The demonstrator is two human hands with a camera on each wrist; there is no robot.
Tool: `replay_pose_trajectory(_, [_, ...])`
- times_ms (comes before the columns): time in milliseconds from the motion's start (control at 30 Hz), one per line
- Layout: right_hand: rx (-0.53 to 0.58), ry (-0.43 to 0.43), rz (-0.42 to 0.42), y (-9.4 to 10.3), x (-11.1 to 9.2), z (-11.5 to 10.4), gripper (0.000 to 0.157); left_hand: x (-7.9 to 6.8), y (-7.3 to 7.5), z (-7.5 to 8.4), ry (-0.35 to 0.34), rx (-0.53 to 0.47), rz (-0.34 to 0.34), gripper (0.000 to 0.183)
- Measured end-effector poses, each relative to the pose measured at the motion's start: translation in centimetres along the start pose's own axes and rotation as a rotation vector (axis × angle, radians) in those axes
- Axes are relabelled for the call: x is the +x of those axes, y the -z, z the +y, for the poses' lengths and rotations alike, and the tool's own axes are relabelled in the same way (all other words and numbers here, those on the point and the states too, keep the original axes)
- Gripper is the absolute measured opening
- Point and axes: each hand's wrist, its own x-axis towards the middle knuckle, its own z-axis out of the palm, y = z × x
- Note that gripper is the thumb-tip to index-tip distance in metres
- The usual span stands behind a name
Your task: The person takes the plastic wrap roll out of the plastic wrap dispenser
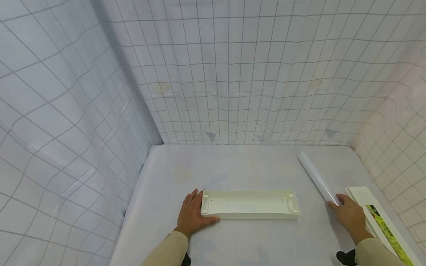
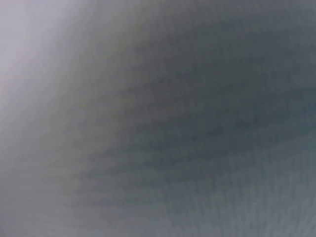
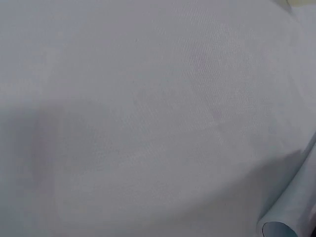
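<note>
A long, shallow white plastic tray (image 1: 247,203) lies on the table with its hollow side up. My left hand (image 1: 193,216) rests against the tray's left end, fingers extended and thumb along the front wall. At the right, my right hand (image 1: 349,214) grips the near end of a smooth white roll (image 1: 316,177), which slants away to the far left. The right wrist view shows the hollow, open end of the roll (image 3: 291,212) in its lower right corner. The left wrist view is a grey blur in which the hand is hidden.
Beside my right hand lies a long white plastic piece (image 1: 361,194) with a yellow-green label (image 1: 386,229). Pale cloth covers the table (image 1: 233,166). Grid-patterned curtains (image 1: 233,74) hang behind it and along both sides.
</note>
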Motion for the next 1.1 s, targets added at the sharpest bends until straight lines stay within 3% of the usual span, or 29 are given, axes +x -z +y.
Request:
replay_pose_trajectory(533, [-0.002, 0.026, 0.045, -0.19, -0.06, -0.14, 0.068, 0.21, -0.13, 0.16, 0.027, 0.004, -0.041, 0.113])
replay_pose_trajectory(1100, [0.004, -0.055, -0.037, -0.93, 0.43, -0.54, 0.080, -0.19, 0.26, 0.06, 0.020, -0.008, -0.038, 0.112])
